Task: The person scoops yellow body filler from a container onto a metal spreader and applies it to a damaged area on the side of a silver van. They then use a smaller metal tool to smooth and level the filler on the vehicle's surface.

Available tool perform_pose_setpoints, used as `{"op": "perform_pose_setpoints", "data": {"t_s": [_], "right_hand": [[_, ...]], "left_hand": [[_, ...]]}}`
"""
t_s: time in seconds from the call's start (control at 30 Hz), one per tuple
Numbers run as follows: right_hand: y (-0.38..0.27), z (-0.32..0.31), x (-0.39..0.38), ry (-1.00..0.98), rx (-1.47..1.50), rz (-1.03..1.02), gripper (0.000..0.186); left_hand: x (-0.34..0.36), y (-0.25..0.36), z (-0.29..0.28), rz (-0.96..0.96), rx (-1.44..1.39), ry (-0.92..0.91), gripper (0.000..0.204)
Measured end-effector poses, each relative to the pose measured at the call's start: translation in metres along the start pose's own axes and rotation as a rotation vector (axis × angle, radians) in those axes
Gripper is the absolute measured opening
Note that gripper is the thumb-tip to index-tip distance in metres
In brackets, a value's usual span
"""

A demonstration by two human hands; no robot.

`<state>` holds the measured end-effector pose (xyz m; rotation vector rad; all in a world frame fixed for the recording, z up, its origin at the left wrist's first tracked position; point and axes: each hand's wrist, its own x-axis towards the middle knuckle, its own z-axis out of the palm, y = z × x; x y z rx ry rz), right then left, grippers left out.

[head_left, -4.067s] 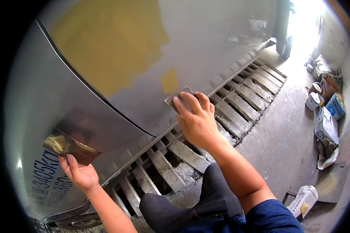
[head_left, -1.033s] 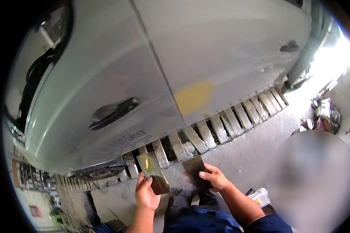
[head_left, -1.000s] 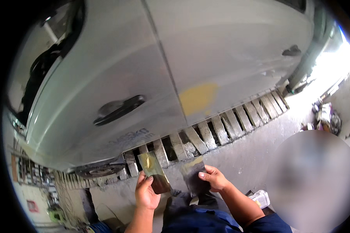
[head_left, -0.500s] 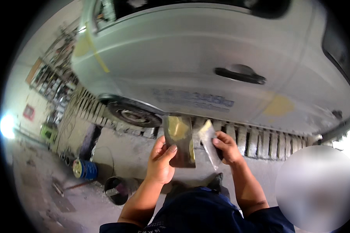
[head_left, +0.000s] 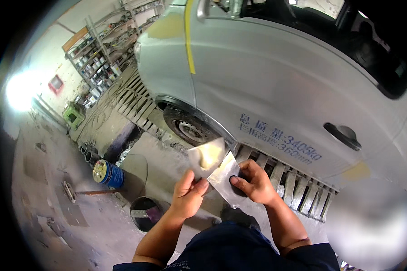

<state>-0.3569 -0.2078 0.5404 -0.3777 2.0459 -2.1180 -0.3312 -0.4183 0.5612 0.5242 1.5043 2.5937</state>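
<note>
My left hand point(head_left: 188, 194) grips a flat mixing plate point(head_left: 197, 158) between thumb and fingers. A lump of pale yellow putty point(head_left: 211, 156) lies on the plate. In my right hand point(head_left: 257, 183) is a thin, flat metal spreader point(head_left: 225, 177), with the thumb pressed on its face. The spreader tilts across the plate's right edge and overlaps it in view; I cannot tell whether they touch. Beyond both hands stands a silver-grey vehicle point(head_left: 267, 67) with yellow filler patches point(head_left: 167, 26) on its panels and a strip of yellow tape point(head_left: 189, 40).
A wheel point(head_left: 190, 126) and floor grating point(head_left: 298, 189) lie just past my hands. On the left stand a blue can point(head_left: 114, 175), a black bucket point(head_left: 142, 223) and a green stool point(head_left: 73, 115). Loaded shelves point(head_left: 92, 67) line the far wall.
The view has swung left toward the vehicle's front. My right hand has brought the spreader left, from beside the plate to across its edge. The plate has tilted.
</note>
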Motion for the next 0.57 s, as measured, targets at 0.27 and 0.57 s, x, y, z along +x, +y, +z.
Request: {"op": "perform_pose_setpoints", "data": {"t_s": [0.27, 0.57], "right_hand": [[-0.001, 0.03, 0.123, -0.263, 0.165, -0.031, 0.023], [-0.039, 0.083, 0.248, -0.417, 0.235, -0.164, 0.049]], "left_hand": [[0.044, 0.055, -0.076, 0.026, 1.01, 0.009, 0.035], [0.065, 0.088, -0.163, -0.196, 1.192, 0.054, 0.042]]}}
